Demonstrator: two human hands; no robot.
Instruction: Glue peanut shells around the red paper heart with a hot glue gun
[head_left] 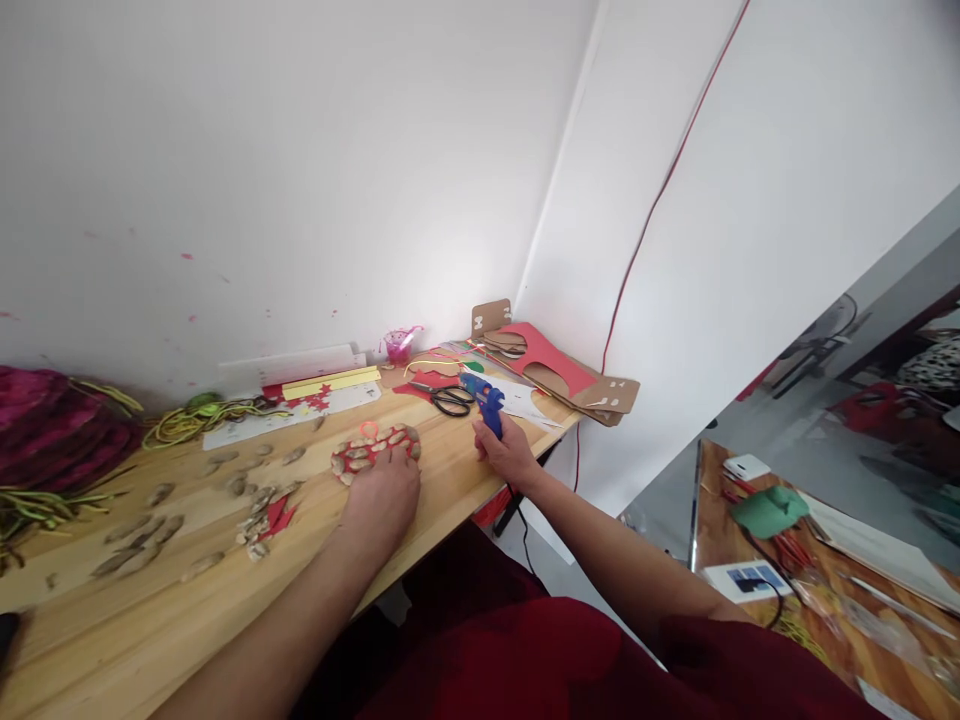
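My right hand point(506, 455) is wrapped round the handle of a blue glue gun point(489, 402), whose nozzle points away to the left. My left hand point(386, 490) rests with curled fingers on the near edge of a red piece covered with peanuts point(367, 448); its fingertips are partly hidden. An orange loop point(369, 429) sticks up from the far side of that piece. Black-handled scissors point(450, 401) lie just left of the glue gun. To the left, loose peanuts point(238, 483) are scattered on the wooden table point(300, 560), with red scraps point(279, 514) among them.
Red and brown cardboard offcuts point(551, 360) are stacked at the table's right corner. A pink-stained cup point(399, 345) stands by the wall. Yellow strips point(330, 384), green-yellow cords point(187, 425) and a dark pink bundle point(60, 430) lie leftward. A second, cluttered table point(709, 500) is at right.
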